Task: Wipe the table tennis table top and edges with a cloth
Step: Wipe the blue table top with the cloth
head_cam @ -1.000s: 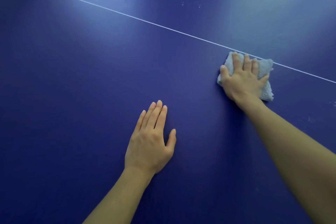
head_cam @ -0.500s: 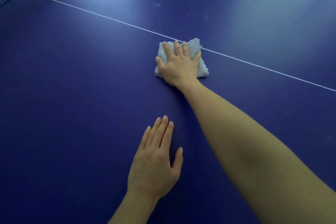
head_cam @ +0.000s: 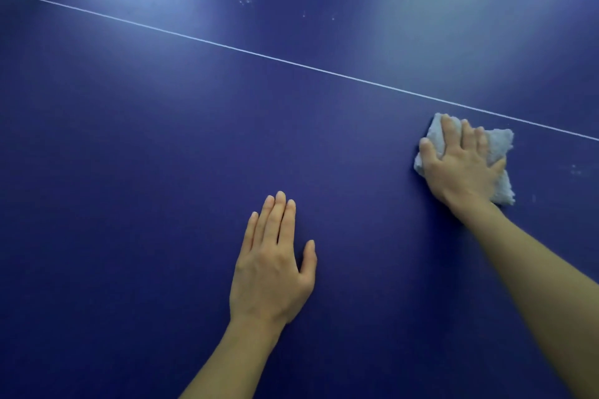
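The right hand (head_cam: 462, 168) presses flat, fingers spread, on the folded cloth (head_cam: 499, 152) under its palm to keep it rubbing the table (head_cam: 129, 172), while the left hand (head_cam: 272, 269), released, rests flat as a brace.

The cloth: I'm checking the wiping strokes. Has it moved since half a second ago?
Yes. The cloth slid right along the white line, away from the resting left hand.
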